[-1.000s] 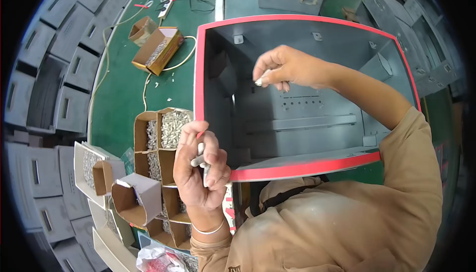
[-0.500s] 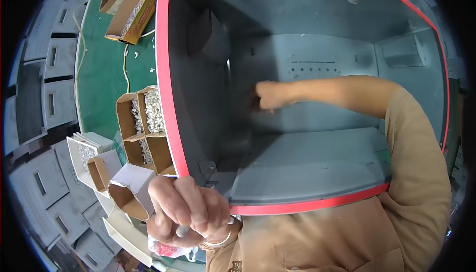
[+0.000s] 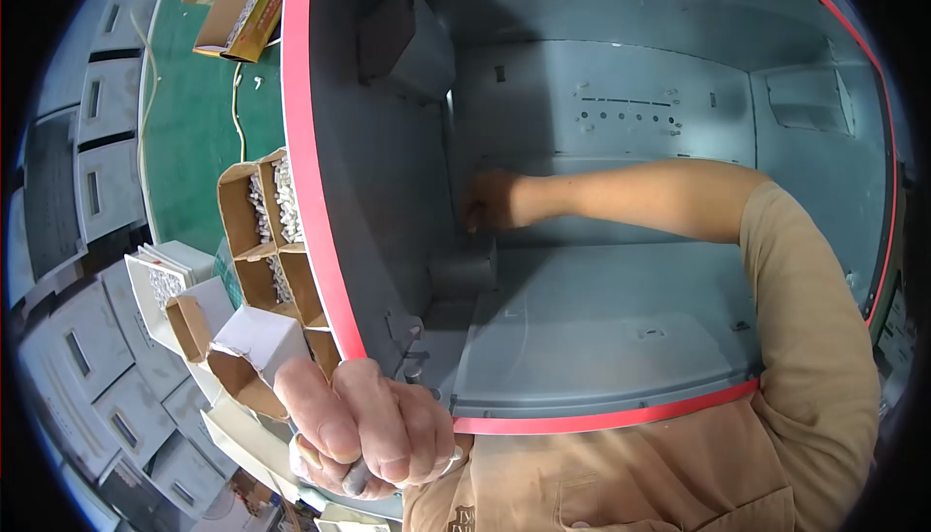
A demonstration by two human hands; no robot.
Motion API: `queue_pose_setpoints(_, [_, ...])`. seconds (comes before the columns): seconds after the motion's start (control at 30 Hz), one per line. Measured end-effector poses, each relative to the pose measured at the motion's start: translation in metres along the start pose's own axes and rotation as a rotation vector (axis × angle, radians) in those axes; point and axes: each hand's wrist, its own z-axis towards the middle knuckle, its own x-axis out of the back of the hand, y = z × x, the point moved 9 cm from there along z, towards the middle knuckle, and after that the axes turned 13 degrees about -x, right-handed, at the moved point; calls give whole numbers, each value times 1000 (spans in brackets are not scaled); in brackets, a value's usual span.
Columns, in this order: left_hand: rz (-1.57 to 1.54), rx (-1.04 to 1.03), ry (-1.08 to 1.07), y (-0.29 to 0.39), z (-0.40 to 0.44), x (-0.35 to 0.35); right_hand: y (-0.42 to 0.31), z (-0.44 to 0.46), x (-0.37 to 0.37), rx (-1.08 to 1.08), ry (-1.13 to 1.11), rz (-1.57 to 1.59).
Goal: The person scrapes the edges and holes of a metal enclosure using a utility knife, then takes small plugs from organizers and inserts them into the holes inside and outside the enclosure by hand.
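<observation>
A large grey metal cabinet (image 3: 601, 328), open toward me, has a pinkish-red rim. My right hand (image 3: 493, 200) reaches inside it, close to the shaded left wall. Its fingers are curled and partly lost in shadow, so whatever they hold cannot be made out. Below it a grey cylinder-like fitting (image 3: 465, 270) shows near the wall. At the cabinet's front left corner, outside the rim, my left hand (image 3: 373, 425) is closed in a fist. A rounded grey end (image 3: 357, 477) pokes out between its fingers; the rest is hidden.
Left of the cabinet, a divided cardboard box (image 3: 238, 204) holds small white and metallic parts on the green table (image 3: 194, 134). A yellow-brown carton (image 3: 242, 23) lies farther back. White boxes (image 3: 257, 333) stand nearer me. Grey panels (image 3: 82, 348) line the far left.
My right hand has moved left and slightly down, nearer the cabinet's left wall. My left hand stays closed by the corner. The view has shifted a little, with the back wall appearing higher.
</observation>
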Motion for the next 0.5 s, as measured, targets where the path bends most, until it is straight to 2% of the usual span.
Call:
queue_pose_setpoints(0.1, [-10, 45, -6, 0, -1, 2, -21, -11, 7, 107, 151, -247])
queue_pose_setpoints(0.2, [40, 105, 5, 0, -5, 4, -31, -7, -9, 253, 112, -587])
queue_pose_setpoints(0.3, [49, 55, -14, -1, -2, 2, -20, 1, -8, 93, -35, -372])
queue_pose_setpoints(0.4, [14, -21, -42, -1, 2, -1, -33, -3, -13, 283, -57, -562])
queue_pose_setpoints(0.5, [45, -28, -54, 0, 2, -1, -26, 6, -9, 78, -84, -383])
